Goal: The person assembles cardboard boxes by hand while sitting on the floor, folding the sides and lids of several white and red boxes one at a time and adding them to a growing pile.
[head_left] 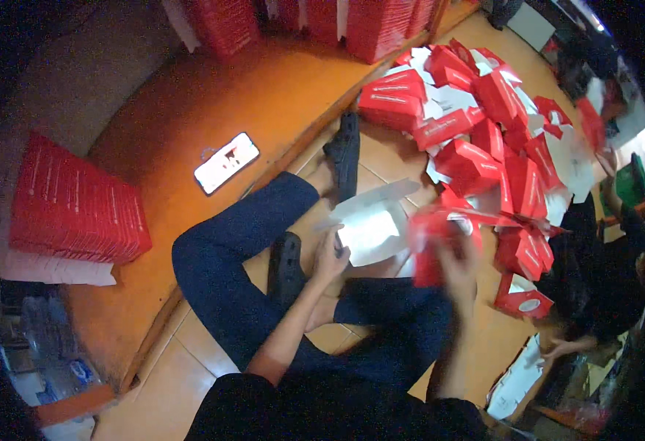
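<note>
Sat cross-legged on the tiled floor (190,353), dark blue trousers and black shoes showing. Left hand (330,257) held the edge of an unfolded carton (370,228), white inside facing up, fingers (337,242) closed on its near rim just above the lap. Right hand (458,268) blurred, raised beside a red carton (429,246) at the white one's right edge; looked wrapped around it, though the blur left the grip of those fingers impossible to tell. Heaped just beyond, to the right on the floor, a pile of folded red boxes (484,125) mixed with white flaps. On the raised orange platform (264,95) to the left, a phone (226,162) with lit screen, and a stack of flat red cartons (76,202) near its left end. More red stacks (374,26) lined along the far wall. Another person's hand (558,349) reached in at lower right
</note>
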Available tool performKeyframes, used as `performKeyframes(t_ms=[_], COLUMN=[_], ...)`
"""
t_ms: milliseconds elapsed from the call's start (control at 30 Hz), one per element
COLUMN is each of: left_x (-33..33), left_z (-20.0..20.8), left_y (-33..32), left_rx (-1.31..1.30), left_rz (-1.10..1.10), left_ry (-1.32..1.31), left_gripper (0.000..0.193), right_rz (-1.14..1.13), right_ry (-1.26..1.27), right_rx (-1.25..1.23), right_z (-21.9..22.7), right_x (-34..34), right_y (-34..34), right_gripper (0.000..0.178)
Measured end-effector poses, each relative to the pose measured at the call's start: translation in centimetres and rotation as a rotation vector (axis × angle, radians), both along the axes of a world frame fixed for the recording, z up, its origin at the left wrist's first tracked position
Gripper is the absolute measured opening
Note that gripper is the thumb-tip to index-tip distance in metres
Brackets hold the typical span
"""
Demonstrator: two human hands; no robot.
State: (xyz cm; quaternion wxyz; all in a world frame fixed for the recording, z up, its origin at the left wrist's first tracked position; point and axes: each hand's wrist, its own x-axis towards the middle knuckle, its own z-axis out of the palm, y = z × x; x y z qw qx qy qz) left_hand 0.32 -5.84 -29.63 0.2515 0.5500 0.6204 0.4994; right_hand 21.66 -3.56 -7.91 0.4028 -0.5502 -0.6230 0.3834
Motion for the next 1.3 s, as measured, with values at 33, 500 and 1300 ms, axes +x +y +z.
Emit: performKeyframes(t_ms=[33, 500, 1300], left_x=[-0.4, 0.3, 1.2], left_z=[0.4, 5.1, 0.7], left_y=[-0.4, -1.1, -0.8], left_rx=[-0.098, -0.256, -0.105], left_rz=[-0.012, -0.093, 0.149], left_ry=[-0.013, -0.046, 0.004], left_gripper=[0.051, 0.074, 0.065], right_rz=[0.166, 0.373, 0.460], right_ry=[-0.282, -0.765, -0.787], right_rx=[0.088, 0.283, 0.396], right_z=[0.4, -11.7, -12.0], right_x=[-2.9, -10.8, -10.2], right_y=[-0.2, 2.6, 2.8], right_gripper=[0.029, 0.030, 0.030])
